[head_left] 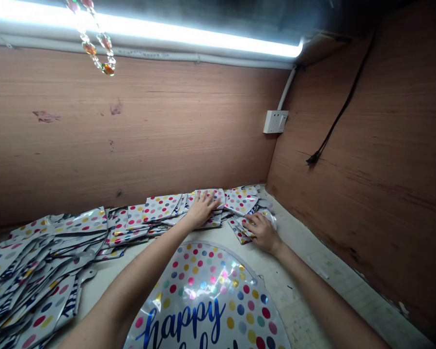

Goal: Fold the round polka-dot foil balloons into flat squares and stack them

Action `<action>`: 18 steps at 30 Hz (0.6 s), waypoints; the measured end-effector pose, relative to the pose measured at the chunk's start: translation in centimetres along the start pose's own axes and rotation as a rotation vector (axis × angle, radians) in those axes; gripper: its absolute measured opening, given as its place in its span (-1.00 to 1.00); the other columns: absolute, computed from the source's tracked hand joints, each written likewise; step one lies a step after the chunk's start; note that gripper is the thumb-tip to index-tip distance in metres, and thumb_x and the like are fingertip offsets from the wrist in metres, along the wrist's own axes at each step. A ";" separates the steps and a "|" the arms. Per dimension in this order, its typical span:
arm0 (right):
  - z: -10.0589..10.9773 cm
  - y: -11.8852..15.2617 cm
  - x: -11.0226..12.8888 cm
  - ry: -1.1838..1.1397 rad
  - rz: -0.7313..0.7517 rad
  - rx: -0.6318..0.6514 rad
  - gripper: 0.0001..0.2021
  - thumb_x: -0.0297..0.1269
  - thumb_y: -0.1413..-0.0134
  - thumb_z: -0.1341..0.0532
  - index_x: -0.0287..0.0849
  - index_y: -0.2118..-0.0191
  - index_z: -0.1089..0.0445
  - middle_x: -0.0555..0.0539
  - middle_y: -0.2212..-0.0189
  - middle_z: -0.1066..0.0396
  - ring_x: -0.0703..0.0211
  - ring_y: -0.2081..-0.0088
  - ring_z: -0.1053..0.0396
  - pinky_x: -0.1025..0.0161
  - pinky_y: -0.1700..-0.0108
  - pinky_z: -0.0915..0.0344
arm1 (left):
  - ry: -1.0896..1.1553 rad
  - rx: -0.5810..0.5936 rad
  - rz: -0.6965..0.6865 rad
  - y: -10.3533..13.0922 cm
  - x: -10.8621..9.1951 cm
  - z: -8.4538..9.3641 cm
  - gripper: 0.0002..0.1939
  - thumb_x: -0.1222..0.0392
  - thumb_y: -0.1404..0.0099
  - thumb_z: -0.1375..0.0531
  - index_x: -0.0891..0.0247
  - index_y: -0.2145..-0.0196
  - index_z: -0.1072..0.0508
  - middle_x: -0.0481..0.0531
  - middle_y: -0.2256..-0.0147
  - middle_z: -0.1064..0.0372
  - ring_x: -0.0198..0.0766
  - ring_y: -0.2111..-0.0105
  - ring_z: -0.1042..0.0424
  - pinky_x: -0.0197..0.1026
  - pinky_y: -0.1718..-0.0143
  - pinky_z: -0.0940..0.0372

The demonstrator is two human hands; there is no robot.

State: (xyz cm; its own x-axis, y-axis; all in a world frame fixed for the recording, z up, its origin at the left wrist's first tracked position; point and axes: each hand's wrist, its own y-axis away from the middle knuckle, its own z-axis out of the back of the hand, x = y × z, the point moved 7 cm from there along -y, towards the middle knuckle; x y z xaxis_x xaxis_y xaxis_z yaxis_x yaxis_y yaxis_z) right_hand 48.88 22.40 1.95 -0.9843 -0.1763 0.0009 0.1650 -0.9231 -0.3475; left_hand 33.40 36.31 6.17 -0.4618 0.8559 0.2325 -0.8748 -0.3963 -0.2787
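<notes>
While reaching to far corner of worktop [305, 252]: left hand [202, 207] flat, fingers released and spread, pressing on folded polka-dot foil balloons [160, 207] stacked along back wall. Right hand [263, 231] resting on folded balloon [244, 228] just beside stack, fingers curled over edge; grasp cannot tell. Flat round "happy" foil balloon [207, 295] lying between forearms. Wall socket [275, 121] above corner.

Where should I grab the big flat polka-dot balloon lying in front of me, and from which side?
Take the balloon at its far rounded rim, where the foil edge lies bare on the table, probably coming from the right. It lies flat, so a pinch at the thin edge is likely the only purchase. Both the left hand and right hand rest on folded balloons beyond.
</notes>
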 end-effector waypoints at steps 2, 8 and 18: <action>-0.2 0.1 0.2 -0.001 0.015 0.019 -0.48 -0.46 0.06 -0.17 -0.08 -0.10 -0.34 -0.15 -0.18 -0.20 -0.10 -0.14 -0.06 0.01 -0.07 -0.17 | 0.013 0.003 -0.228 -1.0 -3.0 -0.1 -0.40 0.22 -0.31 -0.11 0.00 -0.26 -0.09 0.07 -0.32 0.11 0.00 -0.31 0.15 0.16 -0.28 0.29; -0.2 0.3 0.0 0.033 -0.048 -0.039 -0.45 -0.46 0.07 -0.19 -0.05 -0.12 -0.31 -0.17 -0.13 -0.21 -0.10 -0.16 -0.05 0.02 -0.13 -0.10 | 0.027 0.050 -0.141 -7.0 -6.3 -2.2 -0.49 0.28 -0.37 0.00 -0.07 -0.23 -0.14 0.06 -0.25 -0.10 -0.08 -0.22 -0.12 0.13 -0.24 0.13; -0.3 0.0 4.6 0.025 -0.046 0.071 -0.48 -0.29 0.00 -0.22 -0.25 -0.13 -0.27 -0.24 0.05 -0.33 -0.13 0.05 -0.20 0.05 0.06 -0.22 | 0.161 0.159 -0.162 -9.9 -7.1 -3.5 -0.05 -0.03 -0.12 -0.23 0.06 -0.34 0.19 0.06 -0.33 0.13 0.21 -0.29 0.16 0.24 -0.23 0.24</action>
State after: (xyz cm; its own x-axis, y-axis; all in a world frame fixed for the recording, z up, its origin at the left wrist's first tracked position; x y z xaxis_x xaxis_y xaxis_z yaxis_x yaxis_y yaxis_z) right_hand 44.30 21.73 1.65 -0.9921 -0.1254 -0.0084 0.1227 -0.9521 -0.2799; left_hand 45.85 35.29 4.04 -0.2959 0.9492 0.1072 -0.9532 -0.2862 -0.0975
